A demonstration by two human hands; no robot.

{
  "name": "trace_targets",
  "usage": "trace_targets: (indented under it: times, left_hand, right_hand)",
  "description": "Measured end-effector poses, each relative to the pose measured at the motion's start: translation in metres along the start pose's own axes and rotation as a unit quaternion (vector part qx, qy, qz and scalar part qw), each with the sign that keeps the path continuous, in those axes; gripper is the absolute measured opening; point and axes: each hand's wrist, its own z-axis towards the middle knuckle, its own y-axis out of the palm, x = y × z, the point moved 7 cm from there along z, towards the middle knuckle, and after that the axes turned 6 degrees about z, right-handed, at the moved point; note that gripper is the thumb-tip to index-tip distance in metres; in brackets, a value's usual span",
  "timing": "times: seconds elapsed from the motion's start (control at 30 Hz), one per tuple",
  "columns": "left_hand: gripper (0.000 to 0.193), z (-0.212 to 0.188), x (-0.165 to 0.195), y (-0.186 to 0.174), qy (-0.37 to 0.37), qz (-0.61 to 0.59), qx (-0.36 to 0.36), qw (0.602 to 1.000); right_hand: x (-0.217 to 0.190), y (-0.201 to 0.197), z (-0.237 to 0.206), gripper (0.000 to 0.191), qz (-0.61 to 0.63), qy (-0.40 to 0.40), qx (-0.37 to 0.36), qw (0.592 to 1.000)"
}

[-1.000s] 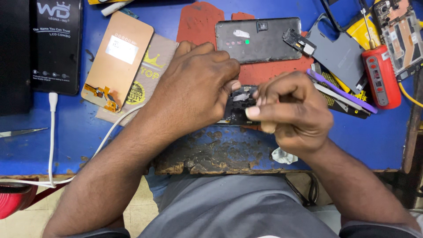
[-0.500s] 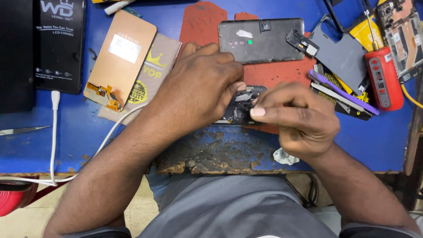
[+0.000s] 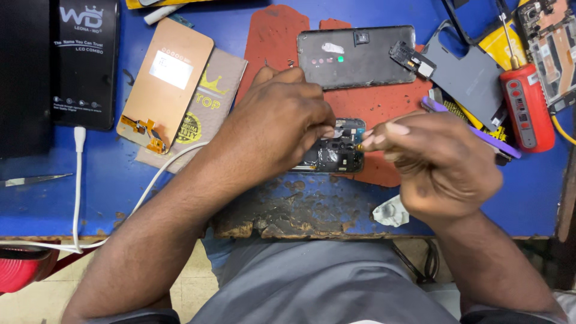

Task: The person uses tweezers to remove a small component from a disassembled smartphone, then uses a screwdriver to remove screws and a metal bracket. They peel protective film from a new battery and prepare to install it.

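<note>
A: Where is the opened phone (image 3: 336, 150) kept, and why there?

B: It is laid on the red mat (image 3: 378, 102), near the worn front edge of the blue table (image 3: 120, 180), just between the two hands. It seems to be placed close to the body so that the small parts inside can be seen well.

A: How is it held?

B: It is pressed down by the left hand (image 3: 276, 129), whose fingers are curled over its left part. In this way the phone is probably stopped from sliding.

A: And the right hand (image 3: 441, 165)?

B: Its fingers are pinched together at the phone's right edge. Something small and yellowish is seen at the fingertips, but what is grasped cannot be told.

A: What is put around?

B: A dark back cover (image 3: 354, 57) is set behind the phone, and a red screwdriver (image 3: 525, 102) lies at the right, within easy reach.
</note>
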Motion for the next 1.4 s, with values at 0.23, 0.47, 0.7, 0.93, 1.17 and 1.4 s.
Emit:
trace_targets:
  times: [0.23, 0.47, 0.7, 0.93, 1.17, 1.4]
  left_hand:
    - [0.01, -0.002, 0.004, -0.003, 0.003, 0.034, 0.008, 0.999]
    - [0.005, -0.004, 0.003, -0.013, 0.0, 0.091, 0.013, 0.996]
    - [0.009, -0.003, 0.005, -0.015, 0.004, 0.097, 0.014, 0.995]
    - [0.007, -0.004, 0.008, -0.014, 0.005, 0.093, 0.008, 0.996]
    - [0.008, -0.004, 0.008, -0.013, 0.004, 0.087, 0.01, 0.996]
    - [0.006, -0.003, 0.008, -0.012, 0.003, 0.093, 0.01, 0.996]
  right_hand:
    - [0.002, -0.007, 0.004, 0.036, -0.069, -0.019, 0.035, 0.997]
    - [0.005, -0.001, 0.007, 0.036, -0.066, -0.04, -0.007, 0.997]
    - [0.008, 0.005, 0.012, 0.034, -0.05, -0.024, -0.017, 0.998]
    - [0.008, 0.008, 0.015, 0.032, -0.002, -0.018, -0.047, 0.999]
    - [0.008, 0.01, 0.015, 0.033, 0.074, 0.005, 0.002, 0.997]
    - [0.01, 0.012, 0.017, 0.038, 0.065, -0.003, -0.059, 0.996]
